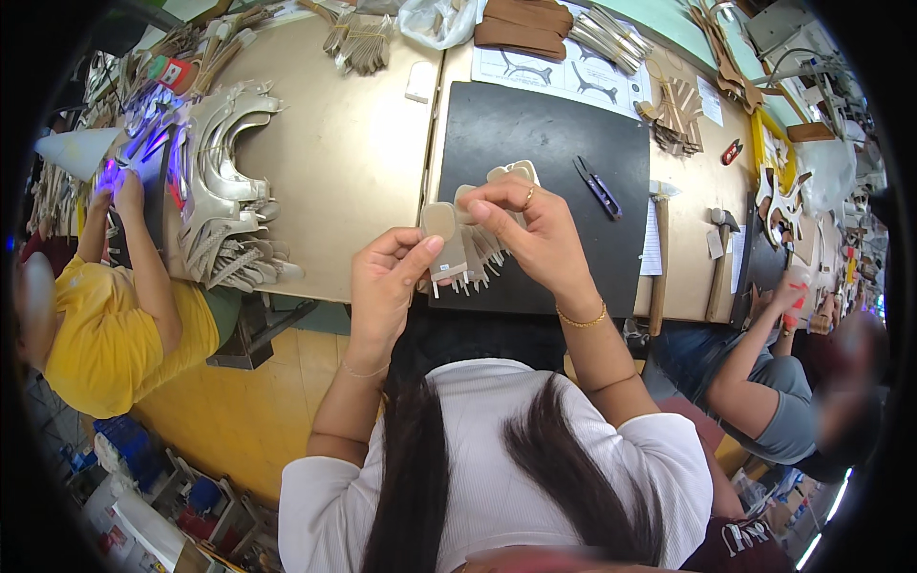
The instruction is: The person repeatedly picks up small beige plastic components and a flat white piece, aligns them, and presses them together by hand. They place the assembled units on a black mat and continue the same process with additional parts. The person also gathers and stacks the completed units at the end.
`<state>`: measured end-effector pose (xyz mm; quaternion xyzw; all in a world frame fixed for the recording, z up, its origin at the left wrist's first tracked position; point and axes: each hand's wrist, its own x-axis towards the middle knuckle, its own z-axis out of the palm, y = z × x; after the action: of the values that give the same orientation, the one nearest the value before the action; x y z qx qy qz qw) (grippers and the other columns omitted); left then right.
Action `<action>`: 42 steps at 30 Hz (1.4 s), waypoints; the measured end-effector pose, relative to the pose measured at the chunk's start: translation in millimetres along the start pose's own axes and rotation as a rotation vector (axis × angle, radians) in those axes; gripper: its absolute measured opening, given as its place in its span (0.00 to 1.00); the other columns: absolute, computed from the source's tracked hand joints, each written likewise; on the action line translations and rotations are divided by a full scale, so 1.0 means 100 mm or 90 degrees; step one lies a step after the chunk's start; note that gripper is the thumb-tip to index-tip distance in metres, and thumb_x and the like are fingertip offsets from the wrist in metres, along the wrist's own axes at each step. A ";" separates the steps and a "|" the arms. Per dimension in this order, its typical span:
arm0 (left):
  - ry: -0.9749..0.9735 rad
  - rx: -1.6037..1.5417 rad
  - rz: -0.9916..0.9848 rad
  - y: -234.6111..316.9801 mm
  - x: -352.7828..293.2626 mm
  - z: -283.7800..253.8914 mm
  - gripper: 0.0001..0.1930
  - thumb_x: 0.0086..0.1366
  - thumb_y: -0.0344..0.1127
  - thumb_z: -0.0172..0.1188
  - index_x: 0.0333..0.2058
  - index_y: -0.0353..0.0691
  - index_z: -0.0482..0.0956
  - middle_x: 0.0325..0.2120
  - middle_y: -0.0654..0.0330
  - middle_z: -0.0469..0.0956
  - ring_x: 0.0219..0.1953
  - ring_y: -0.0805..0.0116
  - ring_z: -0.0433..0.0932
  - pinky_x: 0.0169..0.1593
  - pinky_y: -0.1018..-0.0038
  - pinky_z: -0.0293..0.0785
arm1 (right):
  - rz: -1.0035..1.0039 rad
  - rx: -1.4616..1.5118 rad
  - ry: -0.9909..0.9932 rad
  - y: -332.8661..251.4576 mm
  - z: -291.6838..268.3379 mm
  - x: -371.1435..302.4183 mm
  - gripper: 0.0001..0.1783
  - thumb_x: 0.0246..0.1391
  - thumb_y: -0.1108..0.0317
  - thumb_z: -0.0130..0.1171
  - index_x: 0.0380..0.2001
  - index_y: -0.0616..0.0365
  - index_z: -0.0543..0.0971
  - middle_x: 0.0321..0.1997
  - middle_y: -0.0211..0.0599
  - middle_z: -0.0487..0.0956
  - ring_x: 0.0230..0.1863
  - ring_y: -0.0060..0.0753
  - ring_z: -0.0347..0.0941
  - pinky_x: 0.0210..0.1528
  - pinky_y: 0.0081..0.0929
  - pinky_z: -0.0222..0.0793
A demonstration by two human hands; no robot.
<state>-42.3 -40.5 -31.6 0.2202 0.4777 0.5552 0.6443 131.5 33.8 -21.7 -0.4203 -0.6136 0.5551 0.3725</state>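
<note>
Above the black mat, my left hand (390,277) pinches a flat beige piece with a rounded end (439,222), thumb on its face. Pale narrow strips hang from its lower end. Just to the right, the closed fingers of my right hand (540,234) hold a similar rounded beige piece (464,201), close beside the first. Under and behind my right hand lies a bunch of pale strips (487,250), partly hidden by it. More rounded cream pieces (513,172) show beyond its knuckles.
The black mat (535,119) bears purple-handled tweezers (600,191). Two hammers (659,239) (721,258) lie right of it. Brown leather strips (523,27) and printed sheets (564,72) are at the back. Silvery shoe parts (224,181) pile up left; co-workers sit on both sides.
</note>
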 end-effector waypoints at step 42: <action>-0.024 0.473 0.083 -0.17 -0.02 -0.31 0.25 0.57 0.30 0.68 0.53 0.34 0.73 0.41 0.58 0.76 0.40 0.70 0.76 0.45 0.75 0.73 | 0.037 -0.198 -0.071 0.22 0.04 -0.29 0.09 0.51 0.67 0.65 0.29 0.63 0.80 0.29 0.36 0.77 0.30 0.35 0.74 0.36 0.31 0.69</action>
<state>-60.7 -55.4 -58.4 0.4790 0.6196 0.3798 0.4924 140.5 5.7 -43.5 -0.4586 -0.6994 0.4867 0.2523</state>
